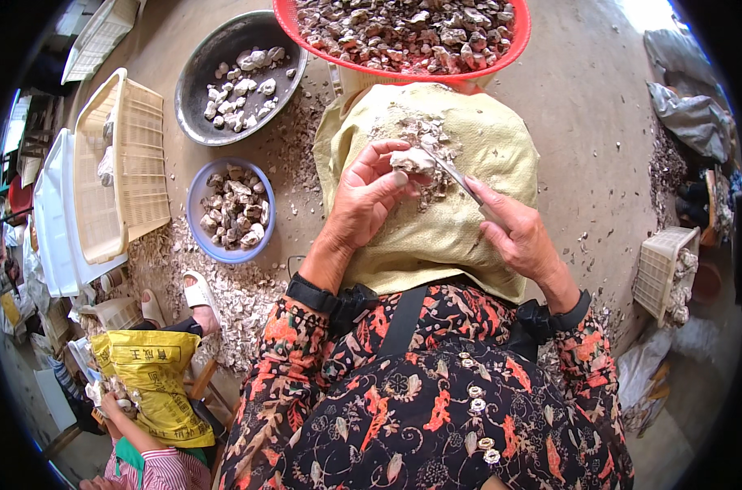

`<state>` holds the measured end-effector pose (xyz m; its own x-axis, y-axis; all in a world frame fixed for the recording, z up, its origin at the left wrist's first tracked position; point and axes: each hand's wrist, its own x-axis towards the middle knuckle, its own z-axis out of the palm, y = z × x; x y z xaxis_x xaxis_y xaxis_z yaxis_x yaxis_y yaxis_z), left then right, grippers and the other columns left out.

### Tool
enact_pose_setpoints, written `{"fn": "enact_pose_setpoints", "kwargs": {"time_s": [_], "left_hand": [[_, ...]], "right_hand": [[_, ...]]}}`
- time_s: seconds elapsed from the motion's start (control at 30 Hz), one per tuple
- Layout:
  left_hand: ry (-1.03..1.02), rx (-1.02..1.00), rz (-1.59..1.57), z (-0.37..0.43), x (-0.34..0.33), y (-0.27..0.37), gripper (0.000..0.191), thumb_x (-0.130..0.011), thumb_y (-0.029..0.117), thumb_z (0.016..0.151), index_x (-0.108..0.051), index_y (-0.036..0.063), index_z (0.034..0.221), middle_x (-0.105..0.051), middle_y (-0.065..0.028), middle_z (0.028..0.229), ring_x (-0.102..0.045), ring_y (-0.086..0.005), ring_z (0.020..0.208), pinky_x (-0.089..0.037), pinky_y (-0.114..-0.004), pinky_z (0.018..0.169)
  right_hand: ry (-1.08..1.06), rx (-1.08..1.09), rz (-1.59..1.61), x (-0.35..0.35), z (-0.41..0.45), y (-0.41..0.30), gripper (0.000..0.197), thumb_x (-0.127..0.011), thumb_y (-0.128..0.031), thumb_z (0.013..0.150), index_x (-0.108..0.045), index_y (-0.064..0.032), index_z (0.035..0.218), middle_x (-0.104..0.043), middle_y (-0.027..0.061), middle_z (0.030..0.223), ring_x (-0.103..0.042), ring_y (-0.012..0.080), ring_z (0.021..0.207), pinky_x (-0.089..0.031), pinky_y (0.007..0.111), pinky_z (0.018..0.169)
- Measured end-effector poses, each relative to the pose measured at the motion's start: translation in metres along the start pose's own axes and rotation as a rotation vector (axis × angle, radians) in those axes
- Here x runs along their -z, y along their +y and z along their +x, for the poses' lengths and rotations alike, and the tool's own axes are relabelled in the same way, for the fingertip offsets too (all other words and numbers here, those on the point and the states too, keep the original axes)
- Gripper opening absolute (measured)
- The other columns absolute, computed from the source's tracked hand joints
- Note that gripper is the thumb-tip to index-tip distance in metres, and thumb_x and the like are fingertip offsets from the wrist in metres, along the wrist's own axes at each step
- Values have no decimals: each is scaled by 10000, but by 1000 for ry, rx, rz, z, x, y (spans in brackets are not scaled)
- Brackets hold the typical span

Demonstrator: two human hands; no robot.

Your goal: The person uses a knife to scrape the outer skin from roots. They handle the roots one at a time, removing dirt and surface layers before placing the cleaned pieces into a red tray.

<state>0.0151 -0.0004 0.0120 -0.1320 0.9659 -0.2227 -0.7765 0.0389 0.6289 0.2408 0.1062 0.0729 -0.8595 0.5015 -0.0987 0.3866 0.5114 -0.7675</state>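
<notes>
My left hand [377, 187] holds a pale, knobbly lump [412, 161], possibly a mushroom or root, between thumb and fingers. In my right hand [518, 229] is a knife [453, 171], its narrow metal blade against the lump's upper right side. Both hands are over a yellow woven sack [493, 141] spread across my lap. Brown and white scrapings [429, 131] lie on the sack around the lump. Beyond my knees, a red plastic basket [401, 75] holds many dark, rough pieces.
On the left stand a dark basin [184, 116] with whitish lumps, a blue-rimmed bowl [193, 229] with brownish lumps, and cream crates [141, 153]. A co-worker [157, 465] sits at lower left under a yellow sack [157, 386]. Another crate [655, 269] is at right. Scraps litter the floor.
</notes>
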Motion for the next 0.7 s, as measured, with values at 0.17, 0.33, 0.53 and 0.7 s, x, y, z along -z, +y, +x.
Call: {"fn": "enact_pose_setpoints", "kwargs": {"time_s": [0.17,0.33,0.53,0.7], "left_hand": [[0,62,-227,1,4,3,365,-580,98,916,-446,24,1248,-569,-203,1196,-576,-368,1113,-533,-369,870],[51,30,-166,0,3,1,401,-603,79,895,-441,16,1256,-538,-193,1246,-570,-357,1126,-531,-369,878],[1,68,-58,0,-4,3,583,-655,17,827,-385,9,1344,-538,-164,1251,-594,-294,1083,-507,-357,918],[0,107,21,3,-2,-2,592,-661,-19,804,-395,1,1332,-547,-154,1230,-601,-263,1052,-499,-343,928]], "right_hand": [[47,27,14,-1,6,-3,584,-564,23,787,-460,-67,1354,-589,181,1197,-609,320,991,-479,356,878],[34,14,41,-6,11,-7,549,-553,24,799,-465,-29,1338,-556,181,1270,-586,307,1103,-462,341,938],[30,-47,137,-10,17,-10,538,-550,24,802,-466,-18,1332,-545,185,1286,-569,294,1146,-450,343,961],[63,9,105,-13,21,-7,559,-540,34,796,-461,-43,1344,-560,196,1256,-588,322,1095,-465,356,928]]}}
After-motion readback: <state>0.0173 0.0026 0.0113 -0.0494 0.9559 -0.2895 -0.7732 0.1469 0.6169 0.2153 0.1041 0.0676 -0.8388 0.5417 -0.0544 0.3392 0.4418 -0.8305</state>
